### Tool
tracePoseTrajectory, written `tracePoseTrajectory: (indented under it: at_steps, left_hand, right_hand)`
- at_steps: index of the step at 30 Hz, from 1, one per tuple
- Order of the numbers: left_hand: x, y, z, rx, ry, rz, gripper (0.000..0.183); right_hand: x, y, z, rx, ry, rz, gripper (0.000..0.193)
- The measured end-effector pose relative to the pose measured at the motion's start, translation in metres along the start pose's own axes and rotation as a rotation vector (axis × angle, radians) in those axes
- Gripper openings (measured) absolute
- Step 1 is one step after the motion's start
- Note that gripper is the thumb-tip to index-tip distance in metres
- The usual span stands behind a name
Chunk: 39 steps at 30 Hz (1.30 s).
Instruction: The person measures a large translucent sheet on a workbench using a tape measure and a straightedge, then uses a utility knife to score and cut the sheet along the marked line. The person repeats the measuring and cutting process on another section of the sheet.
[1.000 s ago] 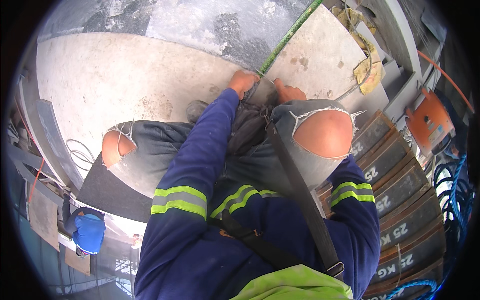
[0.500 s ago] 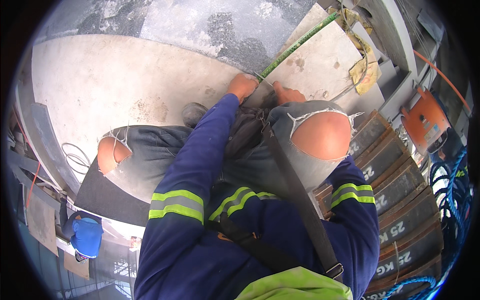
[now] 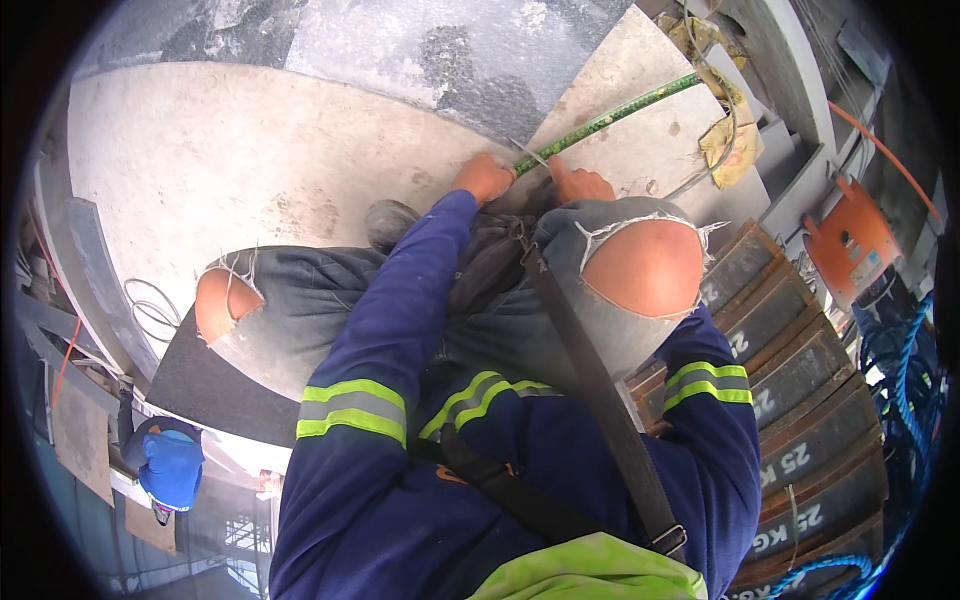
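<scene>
A long green rod with a mottled surface (image 3: 620, 117) lies slantwise across the pale board, its near end at my left hand (image 3: 484, 178). The fingers of that hand are closed around this end. My right hand (image 3: 582, 184) is just to the right, fingers curled and index finger forward, closed on a thin grey blade-like strip (image 3: 528, 151). The strip crosses the rod close to my left fingertips; whether it touches the rod I cannot tell. Both hands are low between my knees, over the pale board (image 3: 220, 160).
Grey sheets (image 3: 440, 60) lie beyond the board. Yellowish torn paper (image 3: 733, 140) and a cable are at the right. Stacked dark weights (image 3: 790, 400), an orange case (image 3: 852, 240) and blue rope (image 3: 905, 370) stand at my right. Another person in blue (image 3: 170, 468) is far lower left.
The green rod has swung clockwise, its far end now lower and further right. The strip still crosses it near my left hand. Both hands have stayed nearly in place.
</scene>
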<state>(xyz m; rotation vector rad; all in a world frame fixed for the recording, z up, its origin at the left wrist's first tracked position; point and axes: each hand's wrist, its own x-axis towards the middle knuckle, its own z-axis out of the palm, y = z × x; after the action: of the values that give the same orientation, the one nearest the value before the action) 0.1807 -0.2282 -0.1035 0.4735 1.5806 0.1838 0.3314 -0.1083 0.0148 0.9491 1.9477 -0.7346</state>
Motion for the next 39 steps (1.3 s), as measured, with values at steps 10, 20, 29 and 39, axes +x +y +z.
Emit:
tracePoseTrajectory:
  at_steps: [10,20,29,39]
  left_hand:
    - [0.005,-0.012,0.008,-0.105,0.007,-0.019,0.040]
    - [0.001,-0.004,0.005,-0.143,-0.041,-0.004,0.039]
    - [0.010,-0.010,0.013,-0.027,-0.038,0.020,0.038]
    - [0.006,-0.012,0.011,-0.086,-0.049,0.025,0.036]
  right_hand:
    - [0.015,0.000,0.015,-0.018,0.052,-0.052,0.032]
    - [0.018,0.002,0.018,-0.040,0.083,-0.046,0.029]
    - [0.015,0.004,0.019,0.004,0.096,-0.088,0.026]
    - [0.019,0.000,0.016,0.003,0.074,-0.030,0.024]
